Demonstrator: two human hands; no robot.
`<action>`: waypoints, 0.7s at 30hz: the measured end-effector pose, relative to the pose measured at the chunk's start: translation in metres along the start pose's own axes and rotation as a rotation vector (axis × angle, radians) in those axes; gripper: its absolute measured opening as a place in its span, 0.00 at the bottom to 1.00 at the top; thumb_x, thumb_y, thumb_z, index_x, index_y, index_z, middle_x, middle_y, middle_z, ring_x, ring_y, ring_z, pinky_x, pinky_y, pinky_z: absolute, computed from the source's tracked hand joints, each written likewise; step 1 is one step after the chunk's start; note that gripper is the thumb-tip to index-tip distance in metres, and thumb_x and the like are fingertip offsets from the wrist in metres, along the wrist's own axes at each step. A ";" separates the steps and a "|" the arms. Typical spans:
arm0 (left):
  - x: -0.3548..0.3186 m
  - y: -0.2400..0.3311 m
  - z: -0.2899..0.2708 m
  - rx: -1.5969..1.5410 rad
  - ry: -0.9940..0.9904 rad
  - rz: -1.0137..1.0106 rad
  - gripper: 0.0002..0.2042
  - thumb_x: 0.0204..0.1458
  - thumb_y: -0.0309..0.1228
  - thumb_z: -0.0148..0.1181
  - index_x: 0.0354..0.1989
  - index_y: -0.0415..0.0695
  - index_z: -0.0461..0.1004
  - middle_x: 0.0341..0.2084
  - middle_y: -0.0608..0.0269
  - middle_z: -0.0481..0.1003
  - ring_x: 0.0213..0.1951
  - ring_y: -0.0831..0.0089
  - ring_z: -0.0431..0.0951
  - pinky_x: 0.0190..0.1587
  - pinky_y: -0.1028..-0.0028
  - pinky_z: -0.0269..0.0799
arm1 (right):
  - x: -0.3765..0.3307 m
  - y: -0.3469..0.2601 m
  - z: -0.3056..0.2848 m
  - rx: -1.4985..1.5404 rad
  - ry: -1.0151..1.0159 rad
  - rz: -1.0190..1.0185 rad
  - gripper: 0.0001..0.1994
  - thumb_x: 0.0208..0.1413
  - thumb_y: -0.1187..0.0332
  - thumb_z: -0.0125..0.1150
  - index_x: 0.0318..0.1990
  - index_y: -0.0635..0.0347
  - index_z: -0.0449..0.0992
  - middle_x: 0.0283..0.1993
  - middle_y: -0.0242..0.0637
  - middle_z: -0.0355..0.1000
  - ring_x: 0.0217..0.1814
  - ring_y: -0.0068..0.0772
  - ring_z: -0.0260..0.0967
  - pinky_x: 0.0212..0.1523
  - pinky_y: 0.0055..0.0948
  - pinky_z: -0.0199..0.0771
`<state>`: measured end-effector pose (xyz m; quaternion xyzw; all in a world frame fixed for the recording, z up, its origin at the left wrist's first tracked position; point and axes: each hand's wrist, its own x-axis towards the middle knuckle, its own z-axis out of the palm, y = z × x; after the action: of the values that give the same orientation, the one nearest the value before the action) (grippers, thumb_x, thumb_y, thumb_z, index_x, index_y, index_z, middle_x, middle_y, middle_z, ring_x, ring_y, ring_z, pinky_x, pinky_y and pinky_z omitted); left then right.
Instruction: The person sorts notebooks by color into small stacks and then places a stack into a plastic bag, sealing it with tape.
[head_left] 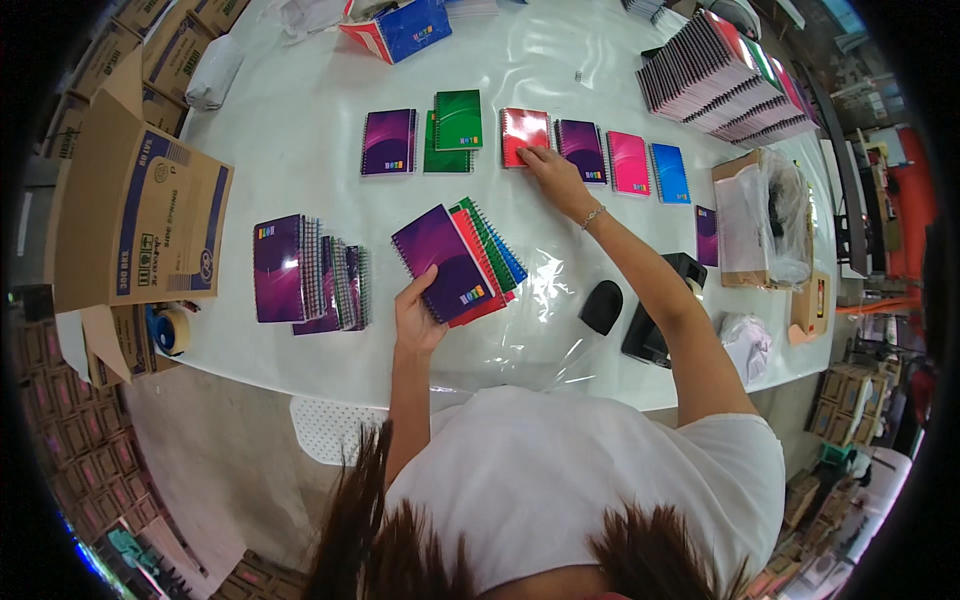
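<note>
My left hand [418, 312] grips a fanned bundle of small spiral notebooks near the front of the table. A purple notebook [445, 265] lies on top, with red, green and blue ones showing beneath. Reaching farther out, my right hand [550, 175] has its fingers closed at the lower edge of a red notebook [525, 132]; the thumb is partly hidden. To its right, in a row, are a purple notebook [581, 150], a pink notebook [628, 162] and a blue notebook [670, 173]. Left of it are a green notebook [458, 118], overlapping another green one, and a purple notebook [388, 142].
Stacked purple notebooks [280, 268] lie at left, beside an open cardboard box [150, 210] and a tape roll [172, 332]. A tall notebook pile [715, 80] stands back right. Under my right arm are a black mouse-shaped object [602, 307] and a black device [648, 335]; a plastic-lined box [740, 225] sits right.
</note>
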<state>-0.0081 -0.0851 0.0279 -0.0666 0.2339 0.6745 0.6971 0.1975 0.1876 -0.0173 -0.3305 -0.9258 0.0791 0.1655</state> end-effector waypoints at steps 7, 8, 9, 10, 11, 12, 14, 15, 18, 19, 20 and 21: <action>0.023 -0.009 0.017 0.087 0.012 -0.061 0.13 0.60 0.32 0.57 0.49 0.37 0.75 0.44 0.54 0.80 0.45 0.64 0.82 0.50 0.62 0.80 | 0.008 0.020 -0.016 0.337 0.243 0.105 0.18 0.57 0.81 0.52 0.55 0.65 0.74 0.51 0.53 0.75 0.53 0.54 0.73 0.55 0.43 0.72; 0.024 -0.010 0.020 0.103 0.037 -0.057 0.13 0.60 0.32 0.58 0.49 0.38 0.75 0.44 0.55 0.80 0.45 0.64 0.82 0.50 0.62 0.79 | 0.009 0.019 -0.018 0.365 0.304 0.165 0.18 0.57 0.82 0.52 0.55 0.65 0.74 0.51 0.53 0.75 0.53 0.54 0.73 0.55 0.42 0.72; 0.026 -0.010 0.020 0.105 0.046 -0.053 0.14 0.60 0.32 0.58 0.50 0.38 0.75 0.44 0.56 0.80 0.45 0.65 0.82 0.50 0.62 0.80 | 0.011 0.011 -0.025 0.396 0.363 0.228 0.18 0.56 0.82 0.51 0.54 0.66 0.74 0.51 0.53 0.75 0.53 0.54 0.73 0.55 0.42 0.72; 0.028 -0.011 0.019 0.106 0.054 -0.052 0.14 0.60 0.33 0.59 0.50 0.38 0.74 0.44 0.56 0.79 0.45 0.65 0.82 0.49 0.61 0.80 | 0.012 0.006 -0.031 0.423 0.422 0.292 0.18 0.56 0.83 0.51 0.54 0.66 0.74 0.50 0.54 0.75 0.53 0.54 0.73 0.55 0.42 0.72; 0.029 -0.012 0.018 0.107 0.062 -0.050 0.14 0.59 0.33 0.59 0.50 0.38 0.74 0.45 0.57 0.79 0.45 0.65 0.81 0.49 0.61 0.80 | 0.014 0.005 -0.034 0.419 0.411 0.261 0.17 0.55 0.81 0.53 0.52 0.65 0.75 0.51 0.53 0.75 0.53 0.55 0.73 0.54 0.44 0.72; 0.032 -0.014 0.021 0.114 0.048 -0.066 0.15 0.59 0.33 0.59 0.51 0.38 0.74 0.45 0.57 0.79 0.46 0.65 0.81 0.49 0.61 0.79 | 0.008 0.012 -0.031 0.353 0.345 0.200 0.17 0.54 0.80 0.54 0.52 0.65 0.75 0.50 0.52 0.75 0.52 0.55 0.73 0.52 0.45 0.73; 0.036 -0.017 0.027 0.126 0.021 -0.091 0.15 0.59 0.33 0.59 0.52 0.38 0.73 0.46 0.57 0.79 0.46 0.65 0.81 0.50 0.61 0.79 | -0.002 0.027 -0.014 0.225 0.207 0.074 0.16 0.53 0.78 0.56 0.51 0.63 0.75 0.49 0.50 0.75 0.51 0.55 0.73 0.50 0.47 0.73; 0.035 -0.015 0.024 0.124 0.016 -0.081 0.15 0.59 0.33 0.59 0.52 0.38 0.73 0.46 0.57 0.79 0.46 0.65 0.81 0.50 0.61 0.79 | -0.001 0.008 -0.008 0.112 0.083 0.115 0.17 0.52 0.75 0.58 0.51 0.60 0.75 0.47 0.45 0.75 0.48 0.52 0.74 0.46 0.47 0.75; 0.036 -0.015 0.024 0.106 -0.012 -0.078 0.15 0.60 0.32 0.58 0.51 0.38 0.73 0.46 0.56 0.79 0.46 0.65 0.82 0.51 0.62 0.79 | -0.008 -0.010 0.005 0.049 0.072 0.123 0.17 0.51 0.76 0.58 0.51 0.58 0.74 0.46 0.42 0.75 0.46 0.48 0.75 0.43 0.44 0.78; 0.037 -0.016 0.027 0.088 -0.007 -0.072 0.14 0.60 0.31 0.58 0.51 0.38 0.74 0.45 0.55 0.80 0.45 0.64 0.82 0.50 0.62 0.80 | -0.009 -0.010 0.007 -0.003 0.055 0.118 0.17 0.51 0.76 0.58 0.51 0.57 0.74 0.47 0.39 0.74 0.46 0.45 0.75 0.43 0.42 0.79; 0.037 -0.017 0.029 0.071 -0.002 -0.066 0.13 0.60 0.31 0.57 0.50 0.37 0.74 0.45 0.54 0.80 0.45 0.63 0.83 0.49 0.61 0.81 | -0.012 -0.009 0.008 0.001 0.087 0.097 0.16 0.52 0.76 0.59 0.50 0.57 0.76 0.45 0.39 0.75 0.45 0.46 0.76 0.42 0.41 0.79; 0.037 -0.017 0.028 0.071 -0.015 -0.070 0.13 0.60 0.31 0.57 0.50 0.37 0.74 0.45 0.54 0.80 0.45 0.63 0.83 0.49 0.61 0.81 | -0.013 -0.009 0.008 0.004 0.117 0.073 0.15 0.53 0.76 0.59 0.49 0.57 0.77 0.43 0.39 0.76 0.44 0.46 0.76 0.42 0.40 0.79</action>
<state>0.0141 -0.0409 0.0333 -0.0448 0.2502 0.6415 0.7238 0.1984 0.1718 -0.0257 -0.3675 -0.9018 0.0674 0.2172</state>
